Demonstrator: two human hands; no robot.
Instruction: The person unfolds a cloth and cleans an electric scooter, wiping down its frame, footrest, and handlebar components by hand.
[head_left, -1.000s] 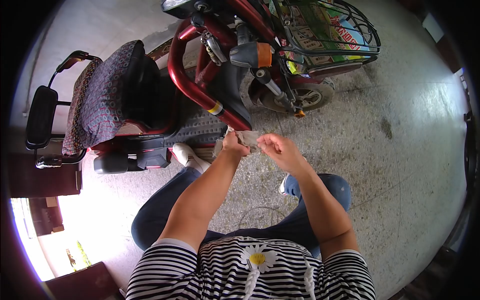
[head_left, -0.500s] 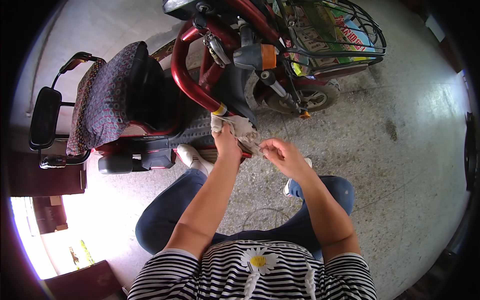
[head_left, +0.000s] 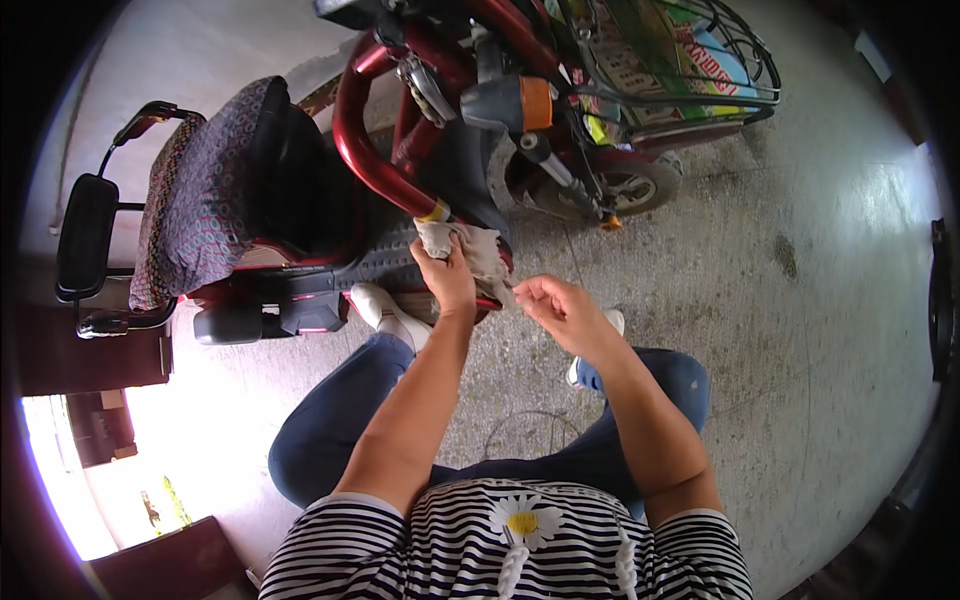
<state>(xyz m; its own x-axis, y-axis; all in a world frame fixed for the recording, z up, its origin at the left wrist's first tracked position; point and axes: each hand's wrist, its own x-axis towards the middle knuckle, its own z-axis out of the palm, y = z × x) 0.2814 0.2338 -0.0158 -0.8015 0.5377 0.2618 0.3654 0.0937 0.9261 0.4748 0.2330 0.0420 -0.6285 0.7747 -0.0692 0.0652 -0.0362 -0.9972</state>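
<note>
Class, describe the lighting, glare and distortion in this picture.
Head view, lower left: floor bleached white; head view, upper right: milder sheen; head view: highlights on red tube, no glare on cloth; head view, edges: curved distortion, black corners.

A short-sleeved T-shirt (head_left: 452, 535) in narrow black-and-white stripes covers the torso at six o'clock. Its chest carries a large daisy print (head_left: 540, 520) with white petals and a yellow centre, and two braided white drawstrings (head_left: 511, 572) hang down the front. Striped short sleeves show at seven and near five o'clock. Blue jeans (head_left: 325, 430) cover the legs, with a pale spot on the knee near four o'clock. A white shoe (head_left: 370, 303) points toward nine o'clock.
</note>
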